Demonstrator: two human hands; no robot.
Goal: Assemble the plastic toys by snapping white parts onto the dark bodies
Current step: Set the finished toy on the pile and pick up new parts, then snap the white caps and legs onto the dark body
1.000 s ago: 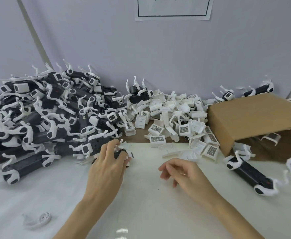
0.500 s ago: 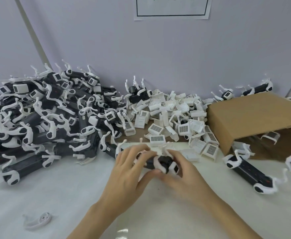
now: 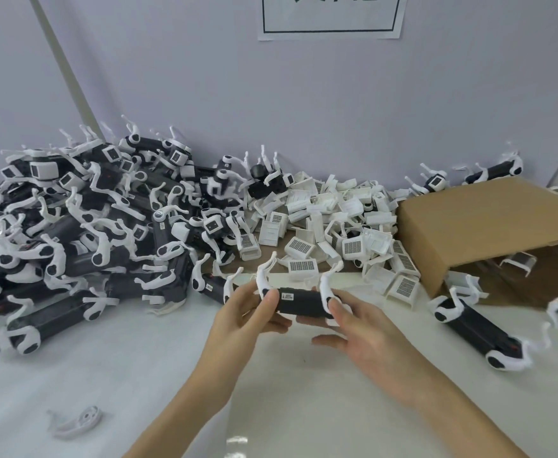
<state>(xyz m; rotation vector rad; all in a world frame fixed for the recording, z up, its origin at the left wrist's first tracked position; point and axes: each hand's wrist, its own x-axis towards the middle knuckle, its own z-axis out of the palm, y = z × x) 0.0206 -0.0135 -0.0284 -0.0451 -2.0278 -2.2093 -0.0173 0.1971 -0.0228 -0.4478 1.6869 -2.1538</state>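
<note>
Fingers of your left hand point(image 3: 247, 312) and right hand point(image 3: 353, 322) clamp the dark body point(image 3: 300, 300) at both ends. Hold it level, then press a white part point(image 3: 301, 266) squarely on.

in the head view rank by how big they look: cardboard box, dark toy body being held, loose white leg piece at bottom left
1. cardboard box
2. dark toy body, held in both hands
3. loose white leg piece, though it lies nearer the camera, so its true size is uncertain

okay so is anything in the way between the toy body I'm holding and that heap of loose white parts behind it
Nothing visible blocks it. Both the left hand and right hand hold the dark body above the table, and the loose white parts lie just behind it across open surface.
</note>
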